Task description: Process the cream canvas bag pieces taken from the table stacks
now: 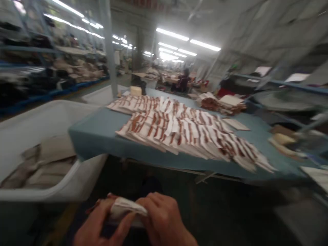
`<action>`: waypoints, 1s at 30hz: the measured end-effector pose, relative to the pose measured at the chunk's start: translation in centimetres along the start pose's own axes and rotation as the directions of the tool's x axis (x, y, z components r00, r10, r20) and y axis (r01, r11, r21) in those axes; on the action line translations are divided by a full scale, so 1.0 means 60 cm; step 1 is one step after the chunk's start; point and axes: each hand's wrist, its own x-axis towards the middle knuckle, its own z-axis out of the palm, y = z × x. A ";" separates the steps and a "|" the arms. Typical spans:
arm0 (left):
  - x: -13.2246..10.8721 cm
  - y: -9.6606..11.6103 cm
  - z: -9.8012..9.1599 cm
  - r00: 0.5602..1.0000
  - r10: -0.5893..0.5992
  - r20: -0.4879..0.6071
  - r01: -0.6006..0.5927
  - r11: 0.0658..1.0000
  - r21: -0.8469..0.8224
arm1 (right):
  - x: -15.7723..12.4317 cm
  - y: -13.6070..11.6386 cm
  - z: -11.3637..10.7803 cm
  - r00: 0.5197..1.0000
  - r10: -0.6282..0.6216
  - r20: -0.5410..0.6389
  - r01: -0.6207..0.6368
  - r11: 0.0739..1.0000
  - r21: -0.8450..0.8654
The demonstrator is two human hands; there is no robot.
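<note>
A folded piece of off-white fabric with a brown part (125,206) is pinched between both of my hands, low in the head view. My left hand (96,223) grips its left end, the thumb pressed along the near side. At the right end, the fingers of my right hand (161,215) close round the cloth. Beyond them, rows of overlapping off-white and brown fabric pieces (176,126) cover much of a table (99,131) with a blue-green top. Blur hides the fine detail of the held piece.
A white bin (51,112) with beige fabric bundles (51,157) stands left of the table. Stacks of brown and cream pieces (222,102) lie on its far right. A metal post (109,48) rises behind the bin. Far back, a person (183,80) sits among work tables.
</note>
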 end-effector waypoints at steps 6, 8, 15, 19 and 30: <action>-0.023 0.022 -0.073 0.959 -0.097 0.265 0.075 0.993 0.091 | 0.009 0.005 -0.001 0.994 -0.081 0.073 0.068 0.983 0.172; -0.021 0.031 -0.080 0.947 -0.108 0.304 0.082 0.992 0.096 | 0.006 0.000 0.001 0.988 -0.059 0.144 0.020 0.965 0.261; -0.034 0.024 -0.086 0.921 -0.175 0.348 0.152 0.984 0.094 | 0.009 -0.031 0.022 0.819 0.296 0.491 -0.573 0.462 0.677; -0.034 0.032 -0.087 0.887 -0.200 0.417 0.197 0.979 0.051 | 0.033 -0.032 0.015 0.746 0.254 0.615 -0.665 0.336 0.667; -0.014 0.039 -0.086 0.874 -0.194 0.446 0.260 0.961 -0.092 | 0.052 -0.008 0.016 0.659 0.121 0.743 -0.752 0.091 0.653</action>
